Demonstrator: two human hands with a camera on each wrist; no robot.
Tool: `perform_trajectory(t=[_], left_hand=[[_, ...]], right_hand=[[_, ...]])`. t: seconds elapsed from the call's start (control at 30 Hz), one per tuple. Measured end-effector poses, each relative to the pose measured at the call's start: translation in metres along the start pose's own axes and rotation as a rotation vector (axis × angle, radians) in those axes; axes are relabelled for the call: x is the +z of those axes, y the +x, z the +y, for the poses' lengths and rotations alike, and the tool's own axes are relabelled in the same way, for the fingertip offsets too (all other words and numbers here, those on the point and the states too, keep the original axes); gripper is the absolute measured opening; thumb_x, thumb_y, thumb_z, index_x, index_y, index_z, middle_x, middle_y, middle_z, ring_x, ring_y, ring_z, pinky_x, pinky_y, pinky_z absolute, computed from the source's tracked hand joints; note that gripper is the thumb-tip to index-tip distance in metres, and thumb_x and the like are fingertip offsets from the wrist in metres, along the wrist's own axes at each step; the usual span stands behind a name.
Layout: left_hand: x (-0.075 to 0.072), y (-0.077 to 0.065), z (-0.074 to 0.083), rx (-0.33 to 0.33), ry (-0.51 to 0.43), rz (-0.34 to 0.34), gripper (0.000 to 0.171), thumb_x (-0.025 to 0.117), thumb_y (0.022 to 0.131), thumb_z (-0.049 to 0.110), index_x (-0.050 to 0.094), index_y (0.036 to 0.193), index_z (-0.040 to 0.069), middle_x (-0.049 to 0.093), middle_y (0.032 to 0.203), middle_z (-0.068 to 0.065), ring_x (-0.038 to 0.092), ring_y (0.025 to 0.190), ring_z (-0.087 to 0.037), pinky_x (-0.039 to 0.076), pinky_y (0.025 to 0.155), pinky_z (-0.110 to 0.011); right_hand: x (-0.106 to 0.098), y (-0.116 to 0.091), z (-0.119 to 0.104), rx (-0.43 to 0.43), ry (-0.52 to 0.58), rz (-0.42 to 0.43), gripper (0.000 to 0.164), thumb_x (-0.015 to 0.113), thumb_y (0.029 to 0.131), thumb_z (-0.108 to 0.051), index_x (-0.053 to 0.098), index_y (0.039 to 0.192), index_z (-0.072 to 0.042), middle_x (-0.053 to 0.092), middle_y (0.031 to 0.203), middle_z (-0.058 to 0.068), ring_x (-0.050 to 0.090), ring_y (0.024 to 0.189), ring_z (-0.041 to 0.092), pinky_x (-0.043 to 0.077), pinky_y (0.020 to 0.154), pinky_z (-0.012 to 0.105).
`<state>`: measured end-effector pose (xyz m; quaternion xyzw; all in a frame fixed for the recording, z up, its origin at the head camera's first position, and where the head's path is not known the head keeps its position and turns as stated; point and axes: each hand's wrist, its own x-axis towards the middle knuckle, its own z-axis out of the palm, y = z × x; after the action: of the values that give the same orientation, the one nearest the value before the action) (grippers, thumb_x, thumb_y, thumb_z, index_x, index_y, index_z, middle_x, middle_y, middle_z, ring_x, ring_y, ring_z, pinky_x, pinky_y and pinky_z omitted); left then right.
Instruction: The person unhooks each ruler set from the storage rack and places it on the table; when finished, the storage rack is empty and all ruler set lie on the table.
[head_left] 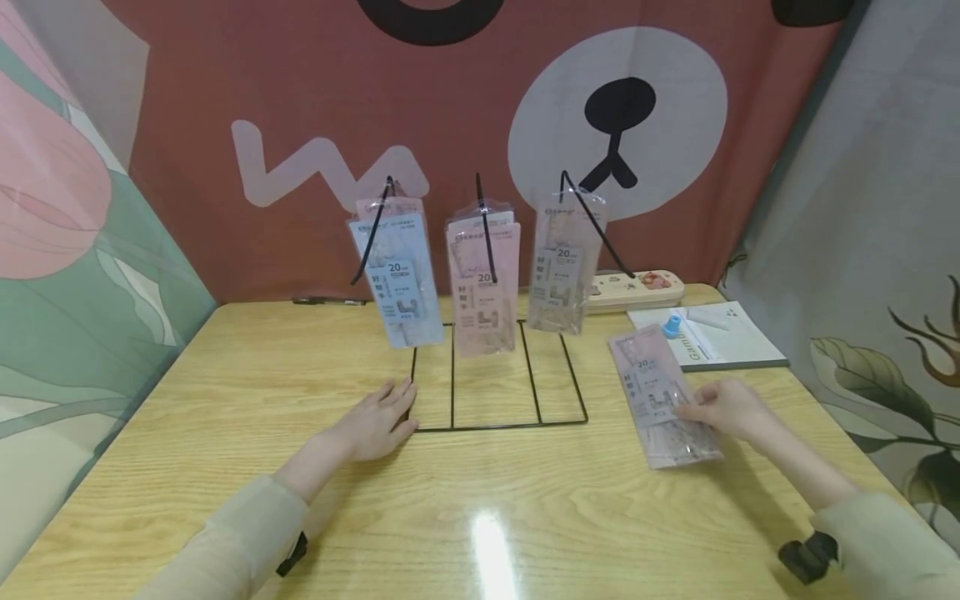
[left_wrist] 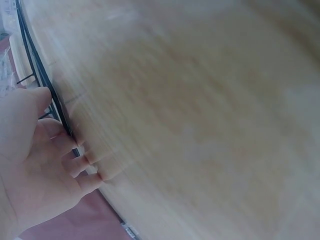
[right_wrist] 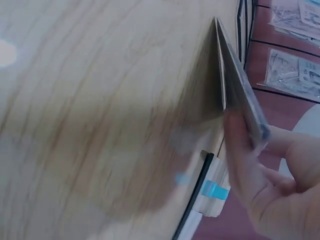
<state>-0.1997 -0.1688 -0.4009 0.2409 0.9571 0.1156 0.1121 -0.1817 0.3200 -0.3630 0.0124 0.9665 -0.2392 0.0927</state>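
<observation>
My right hand (head_left: 731, 408) pinches a pink plastic packet (head_left: 652, 392) by its right edge, over the table to the right of a black wire rack (head_left: 495, 428). Seen edge-on in the right wrist view, the packet (right_wrist: 244, 95) sits between thumb and fingers. My left hand (head_left: 375, 423) touches the rack's left front corner with fairly straight fingers; the left wrist view shows the fingertips of this hand (left_wrist: 42, 172) at the rack's bars. From the rack's hooks hang a blue packet (head_left: 423, 300), a pink packet (head_left: 483, 321) and a greyish-pink packet (head_left: 558, 296), with further packets behind the first two.
A notebook (head_left: 750, 333) lies at the back right, with a small blue object (head_left: 672, 326) on it. Behind the right hook is a cream pencil case (head_left: 637, 291). A black pen (head_left: 327, 302) lies along the table's back edge. A printed cloth (head_left: 300, 67) hangs behind.
</observation>
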Motion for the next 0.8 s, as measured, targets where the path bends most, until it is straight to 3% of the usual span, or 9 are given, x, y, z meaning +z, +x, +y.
perform_trajectory(t=[0.07,0.1,0.2,0.3,0.47,0.7,0.8], left_hand=[[0.000,0.000,0.000,0.000,0.001,0.001,0.061,0.038,0.101,0.036,0.021,0.149,0.002,0.016,0.157,-0.016,0.014,0.143,-0.043,0.017,0.113,-0.060],[0.000,0.000,0.000,0.001,0.002,0.003,0.061,0.038,0.101,0.036,0.021,0.149,0.002,0.016,0.157,-0.016,0.014,0.142,-0.044,0.018,0.113,-0.060],[-0.001,-0.001,0.000,0.004,0.005,0.003,0.061,0.038,0.102,0.036,0.021,0.149,0.001,0.016,0.157,-0.017,0.015,0.142,-0.044,0.018,0.113,-0.060],[-0.001,-0.001,0.000,0.010,0.008,0.005,0.061,0.038,0.101,0.036,0.021,0.149,0.001,0.017,0.156,-0.017,0.016,0.142,-0.045,0.019,0.113,-0.060],[-0.002,-0.001,0.001,0.012,0.007,0.009,0.061,0.039,0.101,0.035,0.022,0.148,0.000,0.017,0.156,-0.018,0.016,0.141,-0.046,0.018,0.112,-0.061],[-0.003,-0.001,0.001,0.010,0.009,0.016,0.060,0.039,0.101,0.034,0.024,0.148,-0.001,0.018,0.156,-0.018,0.017,0.141,-0.045,0.020,0.112,-0.062],[-0.002,-0.001,-0.001,0.010,0.009,0.018,0.060,0.038,0.102,0.034,0.023,0.148,-0.001,0.018,0.156,-0.018,0.017,0.141,-0.046,0.020,0.111,-0.062]], right_hand=[[0.002,-0.001,-0.001,-0.026,-0.029,0.065,0.036,0.066,0.085,-0.025,0.062,0.079,0.010,0.062,0.068,0.011,0.052,0.063,0.019,0.042,0.053,0.028],[0.003,-0.002,-0.002,-0.042,-0.042,0.096,0.037,0.066,0.085,-0.024,0.061,0.082,0.013,0.064,0.071,0.017,0.056,0.065,0.025,0.047,0.055,0.032],[0.004,-0.004,-0.005,-0.070,-0.075,0.173,0.047,0.063,0.087,-0.023,0.055,0.102,0.021,0.060,0.094,0.039,0.059,0.083,0.051,0.053,0.073,0.052],[0.001,-0.004,-0.011,-0.080,-0.072,0.179,0.072,0.060,0.090,-0.030,0.035,0.127,0.026,0.037,0.125,0.048,0.038,0.114,0.063,0.037,0.093,0.067],[-0.005,0.002,-0.025,-0.159,-0.002,0.168,0.069,0.055,0.094,-0.035,0.038,0.131,0.020,0.041,0.130,0.041,0.042,0.118,0.057,0.037,0.097,0.063],[0.006,0.018,-0.046,-0.342,0.224,0.177,0.056,0.058,0.094,-0.018,0.038,0.132,0.017,0.046,0.129,0.039,0.046,0.119,0.052,0.040,0.100,0.057],[0.011,0.027,-0.056,-0.362,0.297,0.170,0.055,0.057,0.094,-0.018,0.037,0.135,0.013,0.045,0.133,0.036,0.044,0.123,0.049,0.037,0.103,0.056]])
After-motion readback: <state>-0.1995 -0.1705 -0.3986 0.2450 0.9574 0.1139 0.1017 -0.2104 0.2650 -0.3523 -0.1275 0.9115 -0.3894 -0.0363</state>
